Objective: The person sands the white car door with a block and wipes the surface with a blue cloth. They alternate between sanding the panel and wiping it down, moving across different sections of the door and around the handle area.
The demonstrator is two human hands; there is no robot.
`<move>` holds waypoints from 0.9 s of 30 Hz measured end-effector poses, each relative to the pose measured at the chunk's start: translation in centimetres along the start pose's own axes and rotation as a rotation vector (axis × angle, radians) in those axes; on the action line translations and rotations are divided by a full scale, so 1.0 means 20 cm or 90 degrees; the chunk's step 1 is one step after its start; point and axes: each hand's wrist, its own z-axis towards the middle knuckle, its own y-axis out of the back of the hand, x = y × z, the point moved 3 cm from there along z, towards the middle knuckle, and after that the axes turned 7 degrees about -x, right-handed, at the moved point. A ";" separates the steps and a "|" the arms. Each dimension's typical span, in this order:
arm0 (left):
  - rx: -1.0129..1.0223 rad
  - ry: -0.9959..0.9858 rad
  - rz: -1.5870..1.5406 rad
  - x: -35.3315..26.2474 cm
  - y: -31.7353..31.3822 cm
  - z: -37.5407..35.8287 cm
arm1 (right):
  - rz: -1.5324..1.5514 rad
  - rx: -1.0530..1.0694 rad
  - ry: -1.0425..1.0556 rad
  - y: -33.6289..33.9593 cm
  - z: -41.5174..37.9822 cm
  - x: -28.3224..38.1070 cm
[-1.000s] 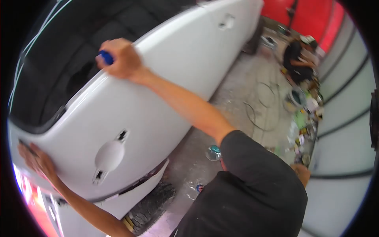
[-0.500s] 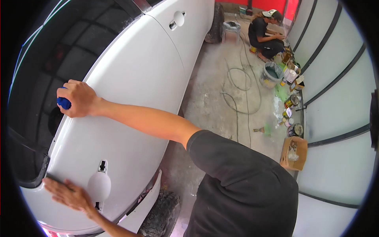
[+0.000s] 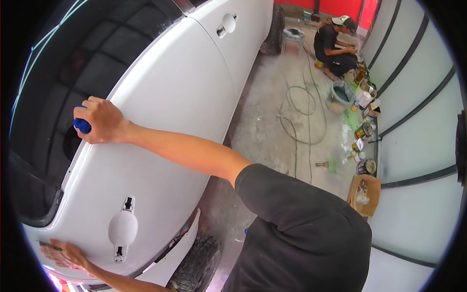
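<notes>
My right hand (image 3: 103,120) is closed around a bunched blue thing, seemingly a cloth (image 3: 82,126), at the lower edge of the dark car window (image 3: 92,53). Its wrist rests near the top of the white car door (image 3: 155,107). Lower left, my left hand (image 3: 65,254) lies against the white panel with its fingers stretched out. A thin dark sheet (image 3: 51,246), perhaps sandpaper, shows edge-on at the fingers; most of it is hidden. Beside that hand is the round door-handle recess (image 3: 123,229), with no handle fitted.
A co-worker (image 3: 335,46) squats at the back. Paint cans (image 3: 364,130), a grey bucket (image 3: 340,97) and a cardboard box (image 3: 366,194) line the right wall. A hose (image 3: 325,124) and a brush (image 3: 321,165) lie on the floor. A tyre (image 3: 197,263) is below the panel.
My left hand has slid down and to the left along the panel, away from the window corner, the dark sheet moving with it. My right hand keeps its hold; the view has shifted slightly.
</notes>
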 end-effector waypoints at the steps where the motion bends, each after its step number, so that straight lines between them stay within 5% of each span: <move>1: -0.052 -0.069 -0.017 -0.07 0.03 -0.10 | 0.006 0.002 0.002 -0.01 0.00 0.00; 4: -0.042 -0.209 -0.218 -0.64 0.38 -0.44 | 0.003 -0.005 0.015 0.00 -0.02 -0.02; 6: 0.020 -0.211 -0.129 -0.60 0.39 -0.45 | 0.006 -0.006 0.026 0.00 0.01 -0.02; 8: -0.082 -0.136 -0.240 -0.12 0.10 -0.23 | 0.009 0.001 0.017 0.00 0.00 -0.01; 11: 0.031 0.089 -0.075 0.05 0.06 -0.03 | 0.011 -0.005 0.011 0.00 0.00 0.01; 14: -0.071 -0.069 -0.187 -0.39 0.32 -0.32 | 0.010 -0.015 0.005 0.01 -0.01 0.01; 16: 0.025 -0.154 -0.189 -0.58 0.42 -0.56 | 0.017 -0.018 0.007 0.00 -0.01 0.02; 18: 0.015 -0.102 -0.223 -0.38 0.37 -0.41 | 0.036 -0.020 0.019 0.00 0.00 0.01; 21: -0.059 -0.032 0.040 0.26 0.05 -0.21 | 0.003 -0.028 0.055 -0.04 0.00 -0.03; 25: -0.082 -0.009 -0.152 -0.36 0.39 -0.44 | 0.073 -0.044 0.099 -0.01 0.02 -0.05; 26: -0.054 -0.040 -0.179 -0.54 0.48 -0.50 | 0.065 -0.021 0.090 -0.03 0.01 -0.08; 27: 0.104 -0.059 -0.258 -0.66 0.52 -0.59 | 0.052 -0.042 0.129 0.00 0.02 -0.04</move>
